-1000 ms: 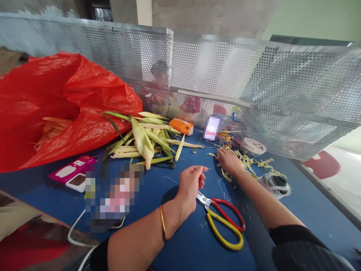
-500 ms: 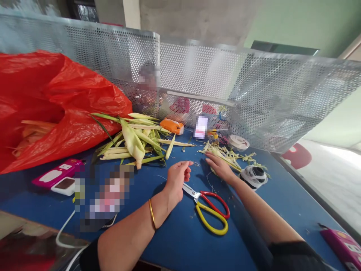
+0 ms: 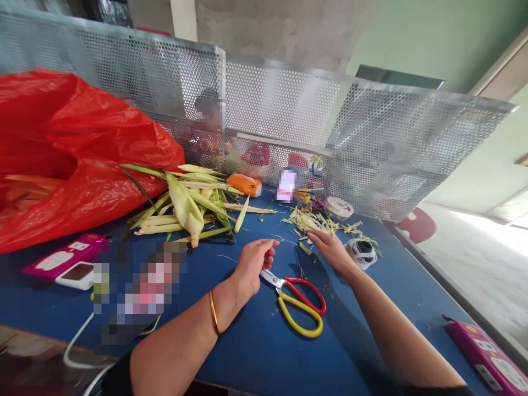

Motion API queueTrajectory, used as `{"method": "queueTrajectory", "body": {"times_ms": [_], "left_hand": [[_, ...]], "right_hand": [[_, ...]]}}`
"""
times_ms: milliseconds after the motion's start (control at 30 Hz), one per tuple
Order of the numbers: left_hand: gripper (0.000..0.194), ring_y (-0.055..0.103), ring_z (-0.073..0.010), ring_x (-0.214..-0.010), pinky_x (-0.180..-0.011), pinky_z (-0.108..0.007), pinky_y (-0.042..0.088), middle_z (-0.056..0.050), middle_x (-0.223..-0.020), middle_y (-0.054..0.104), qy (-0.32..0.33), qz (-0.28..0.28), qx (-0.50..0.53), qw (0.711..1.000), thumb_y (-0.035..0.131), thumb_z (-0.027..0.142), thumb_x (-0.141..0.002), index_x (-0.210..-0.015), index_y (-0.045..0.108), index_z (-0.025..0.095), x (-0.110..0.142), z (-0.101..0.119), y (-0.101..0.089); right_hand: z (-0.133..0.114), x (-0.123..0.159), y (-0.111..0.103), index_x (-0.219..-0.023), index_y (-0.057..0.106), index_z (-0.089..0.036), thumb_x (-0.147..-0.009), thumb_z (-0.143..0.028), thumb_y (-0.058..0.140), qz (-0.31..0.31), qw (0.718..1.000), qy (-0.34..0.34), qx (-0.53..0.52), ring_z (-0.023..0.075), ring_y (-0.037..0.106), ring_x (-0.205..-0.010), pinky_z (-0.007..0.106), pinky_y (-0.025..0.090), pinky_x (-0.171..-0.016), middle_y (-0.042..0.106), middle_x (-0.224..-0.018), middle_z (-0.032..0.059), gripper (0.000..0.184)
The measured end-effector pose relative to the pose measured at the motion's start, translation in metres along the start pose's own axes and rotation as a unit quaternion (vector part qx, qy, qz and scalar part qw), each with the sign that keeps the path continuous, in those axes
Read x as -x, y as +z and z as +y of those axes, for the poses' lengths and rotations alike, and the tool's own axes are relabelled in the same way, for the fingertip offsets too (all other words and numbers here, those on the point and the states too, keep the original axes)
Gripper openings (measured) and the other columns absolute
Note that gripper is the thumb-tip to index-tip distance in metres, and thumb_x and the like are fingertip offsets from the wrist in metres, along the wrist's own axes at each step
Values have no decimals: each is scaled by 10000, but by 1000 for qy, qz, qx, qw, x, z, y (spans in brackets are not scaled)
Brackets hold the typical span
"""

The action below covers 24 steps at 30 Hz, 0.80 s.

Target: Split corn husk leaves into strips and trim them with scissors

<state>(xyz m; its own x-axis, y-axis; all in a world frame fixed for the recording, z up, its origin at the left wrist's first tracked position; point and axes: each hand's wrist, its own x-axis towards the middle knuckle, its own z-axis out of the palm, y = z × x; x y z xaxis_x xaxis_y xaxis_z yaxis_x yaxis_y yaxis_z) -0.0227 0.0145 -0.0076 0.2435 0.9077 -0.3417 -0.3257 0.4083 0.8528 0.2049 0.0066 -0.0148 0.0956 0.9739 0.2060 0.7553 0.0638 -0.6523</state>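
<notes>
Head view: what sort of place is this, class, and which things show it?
Probably a small handicraft workspace. A blue table bears what look like corn husks and scissors with red and yellow handles, and perforated metal panels stand along its far side.

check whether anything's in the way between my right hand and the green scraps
Nothing visible is: the right hand is at the near edge of the scraps. The scissors lie nearer you, off that path.

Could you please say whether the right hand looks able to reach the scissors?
Probably yes: the scissors lie near the right hand, handles uncovered, though the left hand hides their tips.
</notes>
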Motion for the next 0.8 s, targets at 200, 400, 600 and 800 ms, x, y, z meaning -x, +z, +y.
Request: {"method": "queueTrajectory", "body": {"times_ms": [200, 400, 600, 800], "left_hand": [[190, 447, -49, -490, -484, -189, 327, 19, -610, 538, 19, -12, -23, 999, 696, 297, -669, -758, 734, 134, 0, -2, 3], [222, 445, -56, -488, -470, -189, 314, 19, -590, 531, 50, -16, -43, 998, 707, 338, -643, -743, 733, 141, -1, -4, 3], [225, 439, -54, -486, -469, -189, 309, 26, -584, 530, 88, 32, -5, 996, 702, 331, -635, -744, 725, 136, -3, 6, 1], [226, 429, -55, -471, -464, -193, 304, 32, -564, 517, 108, 54, 12, 993, 682, 333, -639, -738, 708, 131, -4, 6, 0]], "right_hand": [[-8, 25, 14, -760, 705, -211, -755, -406, 682, -98, 983, 72, 135, 221, 649, -657, 298, 443, -558, 714, -718, 52, 196], [-5, 24, 38, -613, 663, -215, -723, -222, 687, -69, 981, 54, 171, 168, 603, -590, 255, 370, -521, 678, -612, 17, 113], [4, -13, 8, -1020, 685, -123, -950, -303, 324, 79, 979, 51, 181, 296, 671, -824, 419, 493, -695, 724, -892, 171, 409], [-6, -14, 35, -1209, 659, -278, -890, -318, 511, -27, 981, -146, 128, 221, 603, -1184, 366, 472, -1001, 677, -1262, 36, 354]]}}
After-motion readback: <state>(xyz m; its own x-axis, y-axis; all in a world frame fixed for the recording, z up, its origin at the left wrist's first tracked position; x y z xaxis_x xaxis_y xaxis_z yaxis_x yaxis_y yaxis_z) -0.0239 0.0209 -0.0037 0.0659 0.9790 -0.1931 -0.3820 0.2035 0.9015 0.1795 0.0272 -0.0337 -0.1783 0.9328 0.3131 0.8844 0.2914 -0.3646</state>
